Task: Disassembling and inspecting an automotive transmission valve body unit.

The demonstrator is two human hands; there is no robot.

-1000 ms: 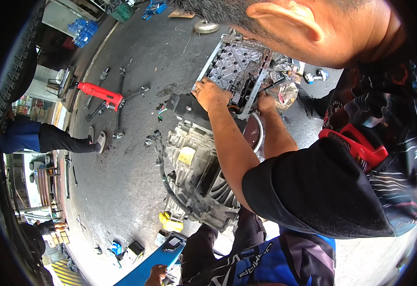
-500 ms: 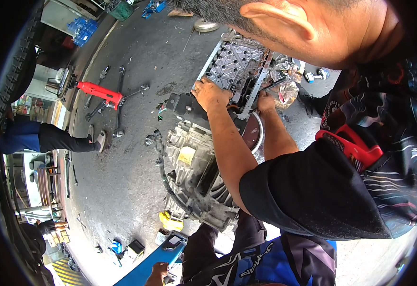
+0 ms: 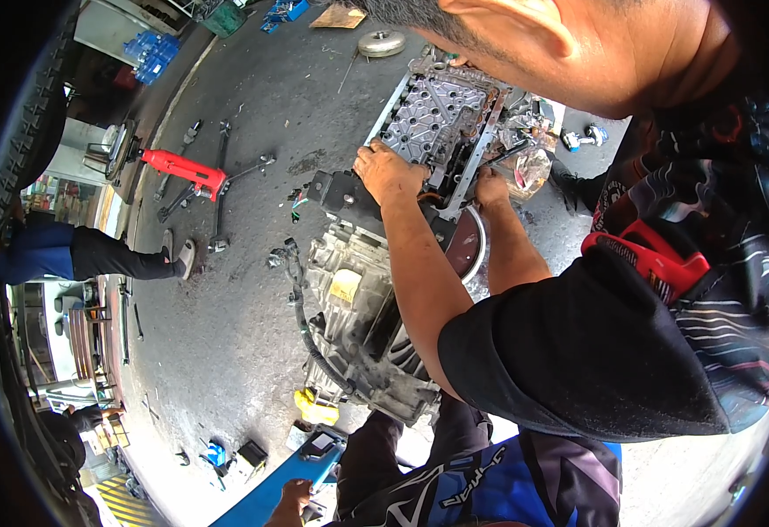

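Note:
My left hand [image 3: 292, 497] is at the lower edge, by a long blue panel [image 3: 281, 474]. Its fingers look curled; whatever they may hold is hidden. My right hand is out of view. Before my legs lies a dirty metal gearbox [image 3: 349, 307] with a hose [image 3: 300, 307] along its side. At its far end, the valve body [image 3: 437, 114] lies exposed. A co-worker leans in from the right: one hand [image 3: 390, 174] presses on the near edge of the valve body, and the other hand [image 3: 492, 188] grips a dark-handled tool [image 3: 509, 154] beside it.
A red jack [image 3: 182, 173] stands on the grey floor at left, near a standing person's legs [image 3: 129, 255]. A round metal part [image 3: 381, 43] and a blue tray [image 3: 286, 11] lie farther off. A yellow cloth [image 3: 316, 407] is beside the gearbox. Loose parts [image 3: 584, 138] are at right.
The co-worker's head has shifted slightly up and to the right, showing more of the valve body. Both the co-worker's hands and my left hand stay nearly in place.

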